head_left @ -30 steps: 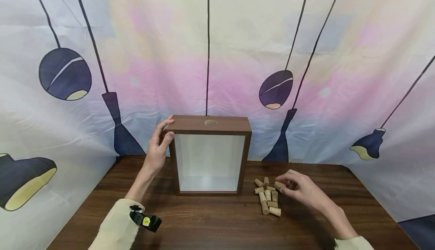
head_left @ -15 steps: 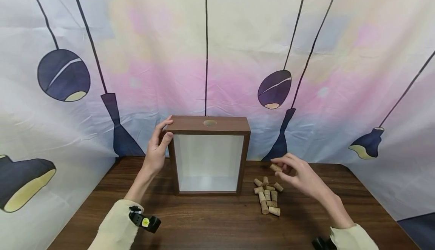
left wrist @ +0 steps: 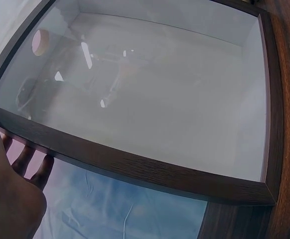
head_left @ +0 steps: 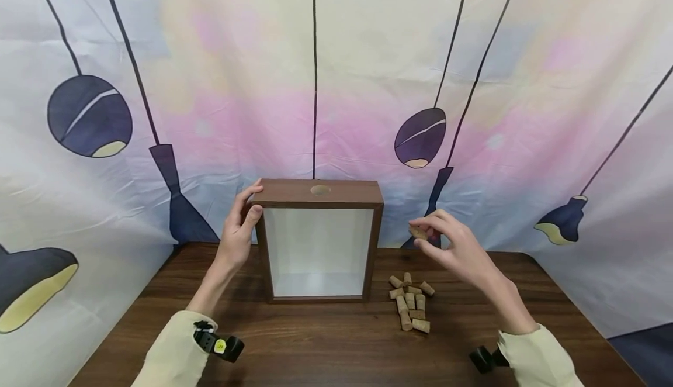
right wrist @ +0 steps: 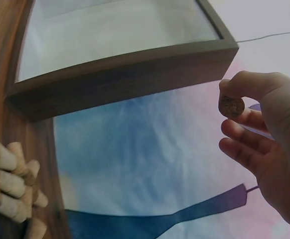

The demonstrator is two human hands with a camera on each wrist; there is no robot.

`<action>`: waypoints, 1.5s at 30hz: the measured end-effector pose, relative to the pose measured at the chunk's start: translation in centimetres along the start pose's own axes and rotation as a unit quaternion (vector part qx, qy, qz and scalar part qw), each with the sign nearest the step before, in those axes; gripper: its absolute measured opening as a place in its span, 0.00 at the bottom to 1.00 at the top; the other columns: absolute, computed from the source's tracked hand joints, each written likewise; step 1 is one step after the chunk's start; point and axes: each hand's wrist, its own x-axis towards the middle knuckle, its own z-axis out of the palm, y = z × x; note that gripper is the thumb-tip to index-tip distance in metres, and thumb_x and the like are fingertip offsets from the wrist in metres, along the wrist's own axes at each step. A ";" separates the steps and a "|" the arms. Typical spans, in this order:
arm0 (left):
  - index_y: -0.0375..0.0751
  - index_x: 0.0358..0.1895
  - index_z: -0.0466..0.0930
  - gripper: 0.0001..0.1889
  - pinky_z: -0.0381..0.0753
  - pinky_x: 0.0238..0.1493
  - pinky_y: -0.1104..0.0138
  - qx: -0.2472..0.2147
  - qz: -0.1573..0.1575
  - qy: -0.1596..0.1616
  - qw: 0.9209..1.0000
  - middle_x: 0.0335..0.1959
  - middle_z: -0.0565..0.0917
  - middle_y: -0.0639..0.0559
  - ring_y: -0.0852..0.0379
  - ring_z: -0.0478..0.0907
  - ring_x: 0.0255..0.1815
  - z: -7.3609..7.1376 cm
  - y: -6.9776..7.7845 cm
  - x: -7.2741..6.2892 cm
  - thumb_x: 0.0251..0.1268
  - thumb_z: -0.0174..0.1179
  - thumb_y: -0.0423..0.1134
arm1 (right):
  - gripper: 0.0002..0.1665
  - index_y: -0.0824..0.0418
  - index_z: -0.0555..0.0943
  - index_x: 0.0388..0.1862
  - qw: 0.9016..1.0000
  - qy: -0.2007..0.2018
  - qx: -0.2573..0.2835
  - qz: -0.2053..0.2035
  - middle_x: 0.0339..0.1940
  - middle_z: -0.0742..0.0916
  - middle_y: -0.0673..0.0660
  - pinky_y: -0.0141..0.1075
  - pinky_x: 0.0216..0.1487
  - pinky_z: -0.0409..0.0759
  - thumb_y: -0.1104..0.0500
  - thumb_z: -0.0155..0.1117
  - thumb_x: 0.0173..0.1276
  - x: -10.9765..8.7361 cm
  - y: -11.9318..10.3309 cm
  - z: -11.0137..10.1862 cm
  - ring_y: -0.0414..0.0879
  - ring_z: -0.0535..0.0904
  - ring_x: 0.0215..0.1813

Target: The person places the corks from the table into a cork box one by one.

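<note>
A brown wooden shadow box (head_left: 319, 193) with a clear front and white inside stands upright on the table; a round hole (head_left: 320, 190) shows in its top. My left hand (head_left: 236, 230) grips the box's upper left corner, thumb on the front edge and fingers on the top and side. In the left wrist view those fingers wrap behind the frame (left wrist: 135, 169). My right hand (head_left: 456, 245) pinches a cork (right wrist: 231, 105) between thumb and fingers, raised to the right of the box. Below it, a pile of several corks (head_left: 410, 301) lies on the table.
The dark wooden table (head_left: 326, 346) reaches back to a printed cloth (head_left: 236, 54) with hanging lamp pictures, which rises behind and at the sides. A small black camera (head_left: 226, 347) is strapped to the left wrist, another (head_left: 482, 360) to the right.
My right hand has lifted a cork up from beside the pile and moved it slightly left, to near the upper half of the box. The left hand keeps its hold on the corner.
</note>
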 end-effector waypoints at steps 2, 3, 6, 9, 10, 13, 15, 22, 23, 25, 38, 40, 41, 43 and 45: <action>0.40 0.73 0.62 0.21 0.65 0.64 0.77 0.000 0.002 0.000 1.000 0.79 0.57 0.44 0.67 0.64 0.72 0.0 0.0 0.0 0.81 0.41 0.32 | 0.21 0.52 0.84 0.54 1.000 0.004 -0.003 0.001 0.40 0.79 0.44 0.31 0.38 0.75 0.66 0.71 0.63 0.5 -0.4 -0.2 0.40 0.75 0.37; 0.40 0.73 0.62 0.21 0.65 0.64 0.77 -0.001 0.002 0.001 1.000 0.79 0.57 0.44 0.67 0.64 0.72 0.1 -0.1 0.0 0.81 0.41 0.32 | 0.21 0.52 0.84 0.54 1.000 0.005 -0.005 0.000 0.40 0.80 0.44 0.31 0.39 0.76 0.66 0.71 0.63 0.8 -0.6 -0.2 0.40 0.75 0.37; 0.40 0.73 0.62 0.21 0.64 0.64 0.77 0.000 0.003 0.001 1.000 0.79 0.58 0.47 0.67 0.62 0.73 0.1 0.0 0.0 0.81 0.41 0.33 | 0.20 0.52 0.84 0.53 1.000 0.010 -0.011 -0.001 0.41 0.80 0.45 0.29 0.39 0.75 0.65 0.71 0.63 1.8 -1.2 -0.4 0.38 0.75 0.38; 0.39 0.73 0.62 0.21 0.64 0.64 0.77 -0.001 0.004 0.001 1.000 0.79 0.58 0.48 0.66 0.61 0.74 0.1 -0.1 0.0 0.81 0.41 0.33 | 0.19 0.53 0.84 0.53 1.000 0.013 -0.010 -0.003 0.42 0.81 0.45 0.28 0.40 0.75 0.64 0.72 0.63 2.7 -2.0 -0.6 0.35 0.74 0.40; 0.39 0.72 0.62 0.21 0.64 0.64 0.77 -0.002 0.005 0.001 1.000 0.79 0.58 0.47 0.67 0.60 0.74 0.1 -0.1 0.0 0.81 0.41 0.33 | 0.19 0.53 0.84 0.53 1.000 0.014 -0.010 -0.004 0.42 0.81 0.45 0.27 0.41 0.75 0.64 0.72 0.63 3.1 -2.2 -0.6 0.35 0.75 0.40; 0.38 0.72 0.62 0.21 0.64 0.63 0.77 -0.005 0.011 0.001 1.000 0.79 0.58 0.46 0.66 0.61 0.73 0.2 -0.2 0.0 0.81 0.41 0.32 | 0.18 0.53 0.83 0.53 1.000 0.014 -0.004 -0.010 0.43 0.81 0.45 0.29 0.43 0.76 0.62 0.72 0.63 4.0 -2.9 -0.7 0.36 0.76 0.43; 0.38 0.73 0.61 0.21 0.65 0.62 0.76 -0.006 0.014 0.002 1.000 0.79 0.57 0.45 0.66 0.63 0.72 0.2 -0.2 0.0 0.81 0.41 0.32 | 0.18 0.53 0.83 0.53 1.000 0.013 -0.002 -0.015 0.43 0.81 0.45 0.30 0.44 0.76 0.61 0.72 0.64 4.7 -3.3 -0.7 0.37 0.76 0.43; 0.37 0.73 0.61 0.21 0.65 0.59 0.76 -0.006 0.020 0.003 1.000 0.79 0.57 0.43 0.66 0.65 0.68 0.2 -0.3 0.0 0.81 0.40 0.31 | 0.17 0.54 0.83 0.52 0.999 0.014 0.016 -0.035 0.41 0.82 0.46 0.33 0.46 0.77 0.62 0.71 0.64 6.7 -4.3 -0.5 0.39 0.76 0.44; 0.37 0.73 0.61 0.21 0.65 0.59 0.75 -0.007 0.022 0.003 1.000 0.79 0.57 0.43 0.66 0.65 0.68 0.2 -0.4 0.0 0.81 0.40 0.31 | 0.17 0.54 0.83 0.52 0.999 0.013 0.018 -0.039 0.42 0.82 0.47 0.34 0.46 0.77 0.62 0.71 0.64 6.9 -4.5 -0.4 0.39 0.76 0.44; 0.36 0.73 0.61 0.21 0.65 0.58 0.75 -0.009 0.024 0.003 1.000 0.79 0.57 0.43 0.65 0.66 0.67 0.3 -0.3 0.0 0.81 0.40 0.31 | 0.17 0.55 0.82 0.52 0.998 0.013 0.022 -0.049 0.42 0.82 0.48 0.37 0.46 0.78 0.62 0.71 0.64 7.5 -4.7 -0.3 0.40 0.76 0.44; 0.34 0.72 0.61 0.21 0.65 0.58 0.74 -0.021 0.037 0.009 0.999 0.78 0.58 0.40 0.64 0.67 0.67 0.2 -0.5 0.0 0.81 0.41 0.33 | 0.14 0.59 0.82 0.49 0.996 0.015 0.034 -0.085 0.41 0.83 0.52 0.40 0.45 0.79 0.61 0.69 0.65 11.7 -6.4 1.2 0.43 0.76 0.43; 0.34 0.72 0.61 0.21 0.65 0.58 0.74 -0.022 0.038 0.009 0.999 0.78 0.57 0.40 0.64 0.66 0.67 0.2 -0.5 0.0 0.81 0.41 0.33 | 0.14 0.59 0.82 0.50 0.996 0.011 0.033 -0.082 0.42 0.83 0.52 0.39 0.46 0.78 0.61 0.69 0.65 12.2 -6.7 1.5 0.43 0.77 0.43; 0.34 0.72 0.61 0.21 0.65 0.58 0.74 -0.023 0.039 0.009 0.999 0.78 0.57 0.39 0.64 0.66 0.68 0.2 -0.5 0.0 0.81 0.41 0.33 | 0.15 0.60 0.82 0.50 0.996 0.008 0.034 -0.079 0.42 0.83 0.53 0.39 0.46 0.78 0.60 0.69 0.65 12.4 -6.8 1.6 0.43 0.77 0.43; 0.34 0.72 0.61 0.21 0.65 0.58 0.74 -0.022 0.042 0.008 0.999 0.78 0.57 0.39 0.64 0.66 0.68 0.2 -0.5 0.0 0.81 0.41 0.33 | 0.15 0.59 0.81 0.50 0.997 0.003 0.035 -0.072 0.43 0.83 0.53 0.37 0.47 0.78 0.60 0.69 0.66 12.8 -7.0 1.9 0.43 0.77 0.44; 0.33 0.72 0.61 0.21 0.65 0.57 0.74 -0.020 0.046 0.008 0.999 0.78 0.57 0.38 0.64 0.66 0.68 0.3 -0.6 0.0 0.81 0.41 0.32 | 0.15 0.59 0.81 0.50 0.997 -0.001 0.037 -0.066 0.43 0.83 0.52 0.37 0.48 0.78 0.59 0.69 0.66 13.1 -7.2 2.1 0.43 0.78 0.44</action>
